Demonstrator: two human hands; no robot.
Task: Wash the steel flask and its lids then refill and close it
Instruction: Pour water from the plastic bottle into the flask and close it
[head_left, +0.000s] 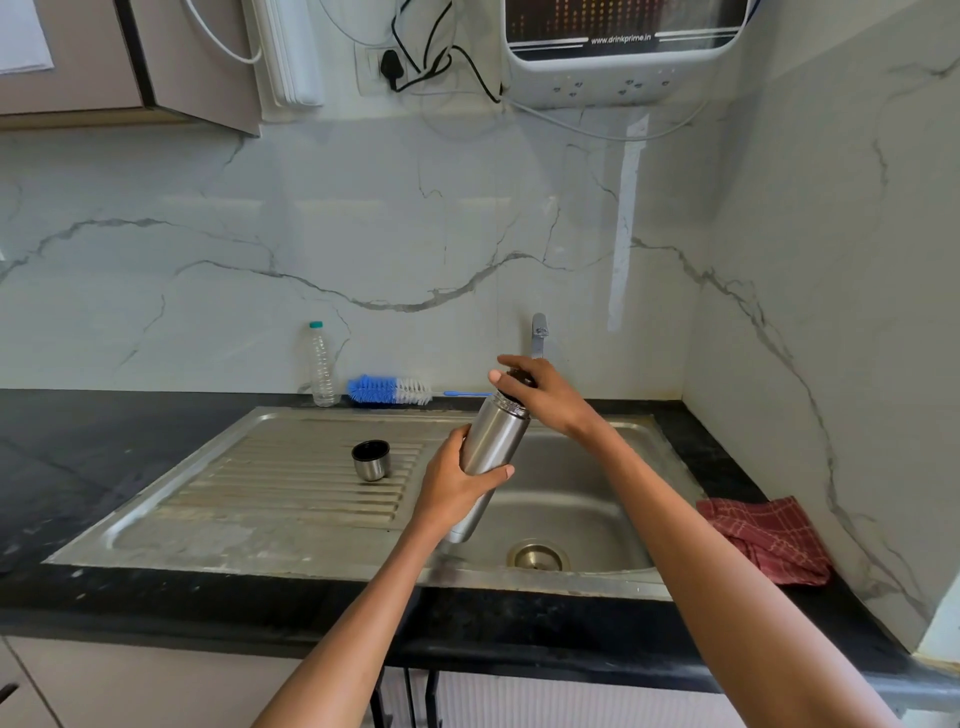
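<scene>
- Head view: a black stone counter (78, 467) runs under white veined marble walls (363, 234), holding a stainless steel sink with a ribbed drainboard (291, 483).
- At centre, the left hand (457, 483) grips the brushed steel flask (491, 447), tilted over the basin; the right hand (540, 395) curls round its black inner lid (522, 379).
- At nine o'clock from the flask, the steel cup lid (371, 460) sits mouth-up on the drainboard.
- Toward eleven o'clock lie a blue-and-white bottle brush (389, 391) and a clear plastic bottle (322, 366).
- At four o'clock a red checked cloth (769, 538) lies crumpled.
- The inner lid is mostly hidden by fingers; the tap (538, 335) is partly covered; the white wall appliance (623, 52) is cut off at twelve o'clock.
</scene>
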